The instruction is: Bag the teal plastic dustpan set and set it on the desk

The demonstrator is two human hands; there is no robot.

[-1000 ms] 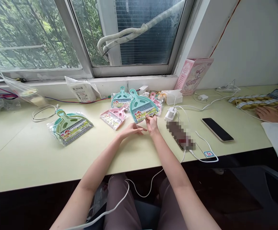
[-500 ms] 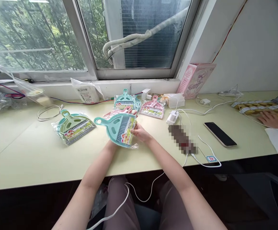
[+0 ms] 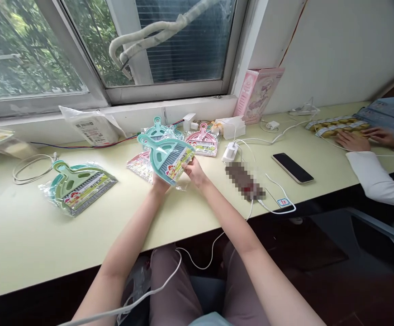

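A teal mini dustpan-and-brush set (image 3: 166, 156) in clear wrap is lifted above the pale green desk (image 3: 30, 226), handle pointing up-left. My left hand (image 3: 159, 184) grips its lower edge from beneath, mostly hidden behind it. My right hand (image 3: 193, 171) pinches the labelled right edge. Under and behind it lie a pink set (image 3: 140, 165), another teal set (image 3: 158, 131) and a second pink set (image 3: 202, 144). A green set (image 3: 78, 188) lies apart to the left.
A black phone (image 3: 292, 168), white chargers and cables (image 3: 230, 151), a pink box (image 3: 258, 94) and a plastic bag (image 3: 90, 129) sit along the window side. Another person's hands (image 3: 351, 140) rest on packets at far right. A white cable hangs over my lap.
The teal set was picked up from the pile at the back, swung toward me and now is held tilted with its handle up-left. My view has shifted to the right.
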